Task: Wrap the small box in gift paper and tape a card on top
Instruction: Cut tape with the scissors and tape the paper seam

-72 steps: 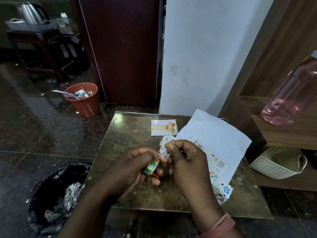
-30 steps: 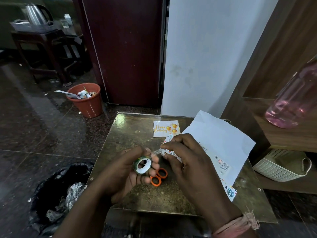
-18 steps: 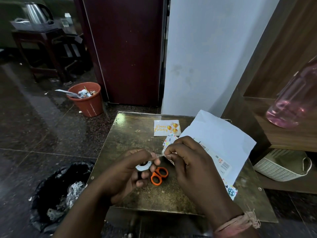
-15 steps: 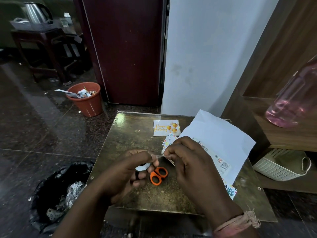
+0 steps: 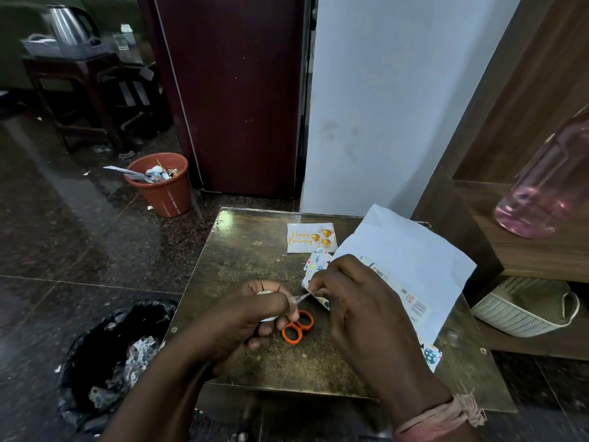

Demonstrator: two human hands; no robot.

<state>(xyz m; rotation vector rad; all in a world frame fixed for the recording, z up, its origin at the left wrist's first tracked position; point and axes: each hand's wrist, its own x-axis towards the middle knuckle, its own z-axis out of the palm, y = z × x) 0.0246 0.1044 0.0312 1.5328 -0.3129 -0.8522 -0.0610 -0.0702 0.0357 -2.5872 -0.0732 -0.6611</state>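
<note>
Head view: one card [image 5: 310,237] at table [image 5: 242,250] far edge, one scissors [image 5: 298,327] mid-table. Left hand [image 5: 251,317] grips tape roll [image 5: 264,293], right hand [image 5: 353,301] pinches tape strip [image 5: 302,297] against wrapped box [image 5: 315,271]; strip longer than half second ago.

On the surface [image 5: 242,256] before you, the card [image 5: 310,238] lies at the far side, with the gift paper [image 5: 411,260] to its right. The scissors [image 5: 297,327] lie nearer you, between your hands. On the floor, a bin [image 5: 162,186] stands beyond the surface's left corner, and a bag [image 5: 105,355] lies left of its near edge.
</note>
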